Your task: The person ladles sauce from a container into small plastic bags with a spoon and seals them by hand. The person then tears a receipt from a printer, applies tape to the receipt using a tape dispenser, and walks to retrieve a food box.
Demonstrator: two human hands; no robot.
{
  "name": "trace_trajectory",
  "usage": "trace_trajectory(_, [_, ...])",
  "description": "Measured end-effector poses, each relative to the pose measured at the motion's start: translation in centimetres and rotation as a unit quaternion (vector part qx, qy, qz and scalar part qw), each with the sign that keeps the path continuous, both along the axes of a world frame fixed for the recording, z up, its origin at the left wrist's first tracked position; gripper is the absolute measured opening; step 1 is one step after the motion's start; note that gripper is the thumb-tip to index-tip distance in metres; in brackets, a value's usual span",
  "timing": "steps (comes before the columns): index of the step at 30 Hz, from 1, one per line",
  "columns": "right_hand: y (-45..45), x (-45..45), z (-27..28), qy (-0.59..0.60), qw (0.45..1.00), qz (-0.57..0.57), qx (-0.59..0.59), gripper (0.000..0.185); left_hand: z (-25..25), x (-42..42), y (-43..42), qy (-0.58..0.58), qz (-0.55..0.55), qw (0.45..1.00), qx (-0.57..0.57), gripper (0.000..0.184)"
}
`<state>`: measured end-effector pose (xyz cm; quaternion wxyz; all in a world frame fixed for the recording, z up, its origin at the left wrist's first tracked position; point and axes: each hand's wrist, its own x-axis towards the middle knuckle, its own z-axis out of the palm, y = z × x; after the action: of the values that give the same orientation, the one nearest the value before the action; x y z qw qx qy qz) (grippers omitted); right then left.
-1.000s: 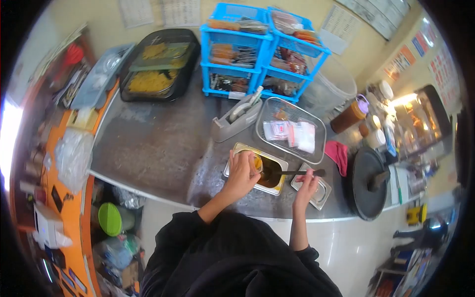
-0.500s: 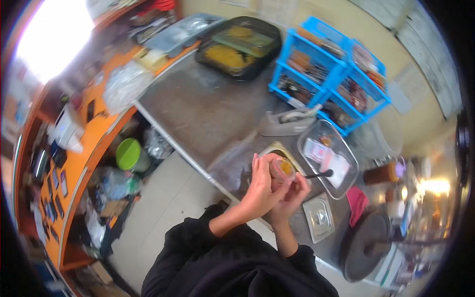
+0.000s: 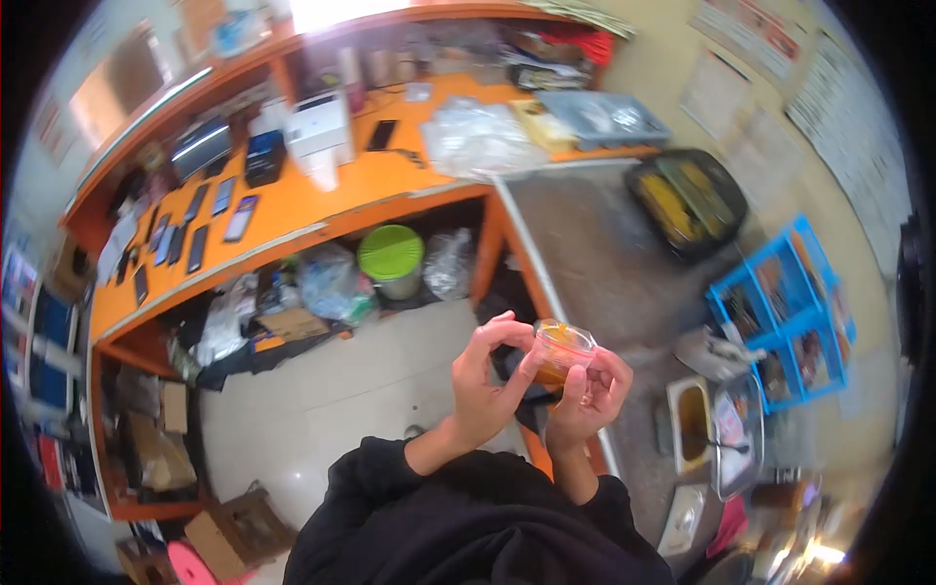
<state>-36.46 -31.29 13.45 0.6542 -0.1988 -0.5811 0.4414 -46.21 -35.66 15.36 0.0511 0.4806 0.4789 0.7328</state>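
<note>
A small clear plastic cup (image 3: 564, 353) with orange-yellow contents is held up in front of my body, its clear top facing me. My left hand (image 3: 495, 378) is closed around the cup's left side, thumb low and index finger near the rim. From the right, my right hand (image 3: 591, 398) grips it with bent fingers and the thumb against its side. Whether a lid is fully pressed on cannot be made out. To the right, a metal pan (image 3: 690, 424) of brownish-yellow sauce sits on the metal counter (image 3: 585, 234).
Beside the pan are a clear tub (image 3: 738, 439) with packets and a metal lid (image 3: 685, 517). Blue racks (image 3: 785, 312) and a black tray (image 3: 687, 200) stand farther back. Phones (image 3: 239, 216) lie on the orange desk (image 3: 322, 195); a green-lidded bucket (image 3: 391, 255) is beneath it.
My view and body have turned left, toward the orange desk. The cup has come away from above the pan, still held in both hands.
</note>
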Motion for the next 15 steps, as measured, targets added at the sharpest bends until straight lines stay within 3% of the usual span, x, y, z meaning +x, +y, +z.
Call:
trace_trajectory(1, [-1.0,-2.6,0.0,0.007,0.999,0.030,-0.013,0.030,0.2,-2.1,-1.2,-0.005,0.082,0.996,0.022,0.024])
trace_trajectory(3, [-3.6,-8.2,0.9,0.017,0.995,0.085,-0.059,0.028,0.8,-7.0,-4.5,0.043,0.134,0.990,0.026,0.023])
trace_trajectory(7, [-7.4,-17.7,0.9,-0.019,0.990,0.136,0.004,0.018,1.5,-15.5,-10.7,0.070,0.218,0.973,0.014,0.017])
trace_trajectory(10, [-9.7,-23.5,1.3,0.021,0.963,0.265,-0.037,0.015,1.5,-20.0,-14.1,-0.008,0.259,0.966,0.005,0.016])
trace_trajectory(15, [-12.1,-31.5,2.6,-0.047,0.904,0.422,-0.054,0.011,0.5,-27.6,-18.2,-0.091,0.305,0.947,0.038,0.017])
